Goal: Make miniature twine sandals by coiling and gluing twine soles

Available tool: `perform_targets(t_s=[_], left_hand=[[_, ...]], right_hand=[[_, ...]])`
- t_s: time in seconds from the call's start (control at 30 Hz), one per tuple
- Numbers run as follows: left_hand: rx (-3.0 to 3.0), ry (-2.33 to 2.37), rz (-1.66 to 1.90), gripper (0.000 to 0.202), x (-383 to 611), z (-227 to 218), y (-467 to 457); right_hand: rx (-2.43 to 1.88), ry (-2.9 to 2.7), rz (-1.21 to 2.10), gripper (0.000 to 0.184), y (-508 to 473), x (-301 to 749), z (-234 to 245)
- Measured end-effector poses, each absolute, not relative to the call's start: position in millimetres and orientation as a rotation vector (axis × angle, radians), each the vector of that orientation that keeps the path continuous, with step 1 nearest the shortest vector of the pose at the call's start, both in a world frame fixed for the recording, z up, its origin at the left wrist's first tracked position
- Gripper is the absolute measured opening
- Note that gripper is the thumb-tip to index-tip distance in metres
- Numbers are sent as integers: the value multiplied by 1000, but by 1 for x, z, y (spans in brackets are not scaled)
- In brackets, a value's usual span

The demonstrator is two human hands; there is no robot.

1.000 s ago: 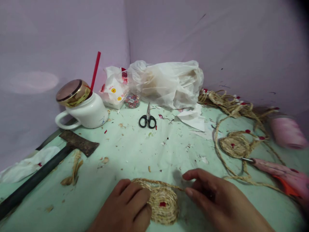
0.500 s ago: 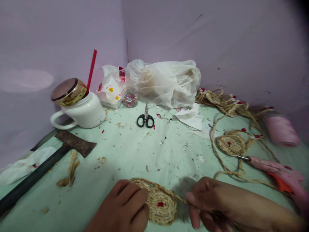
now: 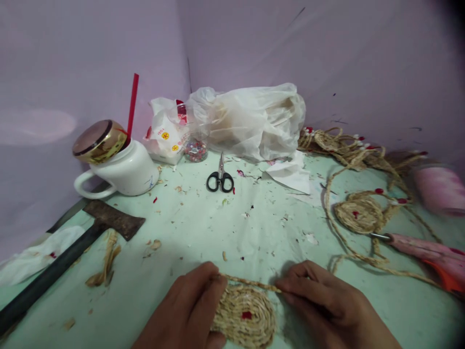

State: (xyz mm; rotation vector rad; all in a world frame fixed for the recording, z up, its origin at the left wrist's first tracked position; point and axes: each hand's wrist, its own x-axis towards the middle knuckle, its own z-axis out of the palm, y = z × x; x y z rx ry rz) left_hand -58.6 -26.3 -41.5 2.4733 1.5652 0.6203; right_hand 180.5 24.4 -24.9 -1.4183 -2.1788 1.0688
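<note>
A coiled oval mat (image 3: 247, 300) of braided straw cord, with a small red patch near its middle, lies at the front of the table. My left hand (image 3: 189, 305) is closed over the mat's left side and covers that end. Between my two hands a loose length of braided cord (image 3: 250, 281) runs along the mat's far edge, a little apart from the coils. My right hand (image 3: 323, 300) pinches this cord at the right, thumb against fingers. Beyond my right hand lie a smaller coiled straw piece (image 3: 358, 213) and a pink glue gun (image 3: 417, 247) whose metal nozzle points at it.
Black-handled scissors (image 3: 220, 179) lie mid-table. At left are a hatchet (image 3: 116, 218) and a white mug (image 3: 127, 169) with a gold lid. Behind stand a plastic bag (image 3: 250, 121) and a bead jar (image 3: 196, 149). Straw pieces (image 3: 337, 145) and a pink spool (image 3: 439, 189) are at right.
My left hand has shifted its hold, its fingers now nearer the mat's far edge. The cord between my hands now stands apart from the coils. The view has moved slightly.
</note>
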Motion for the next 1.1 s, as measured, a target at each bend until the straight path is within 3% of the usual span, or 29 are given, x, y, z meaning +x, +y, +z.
perform_targets(t_s=[0.17, 0.77, 1.1], left_hand=[[2453, 1549, 537, 57, -55, -43, -18], [2389, 1564, 473, 37, -41, -17, -9], [2466, 1470, 513, 44, -45, -25, -5]], right_hand=[[-1359, -2236, 1021, 27, 25, 181, -29], [-1432, -2192, 1068, 23, 18, 179, -28], [-1620, -2098, 953, 16, 10, 172, -27]])
